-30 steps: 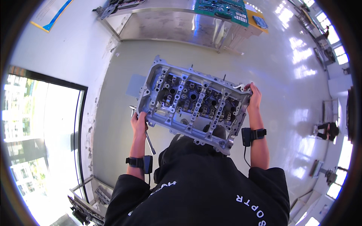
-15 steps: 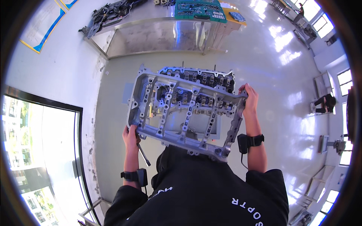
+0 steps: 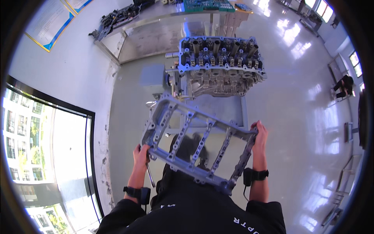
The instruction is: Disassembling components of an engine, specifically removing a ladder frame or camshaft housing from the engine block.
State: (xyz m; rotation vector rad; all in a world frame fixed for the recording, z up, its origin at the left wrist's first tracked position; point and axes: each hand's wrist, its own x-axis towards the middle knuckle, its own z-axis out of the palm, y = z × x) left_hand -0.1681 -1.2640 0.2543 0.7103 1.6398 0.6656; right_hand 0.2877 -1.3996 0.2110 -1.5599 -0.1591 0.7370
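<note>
A grey cast-metal ladder frame [image 3: 200, 147], with several cross rungs and bolt holes, is held up in front of my body, tilted down to the right. My left hand [image 3: 140, 154] is closed on its left end; a slim metal rod tool [image 3: 150, 175] hangs from the same hand, its upper end hidden. My right hand [image 3: 260, 136] grips the upper right corner. Beyond the frame and apart from it stands an engine [image 3: 222, 78], its upper side open, with valve-train parts and several upright tubes showing.
The engine sits on a stand [image 3: 244, 111] with a grey box [image 3: 153, 75] at its left. Farther off, a metal workbench [image 3: 156, 43] carries dark parts and a green tool case [image 3: 206, 5]. A window [image 3: 50, 148] lies left; another person [image 3: 343, 86] is far right.
I have drawn the ladder frame back toward my body and lower, away from the engine, which now shows uncovered. Both hands keep their hold. My view has shifted slightly.
</note>
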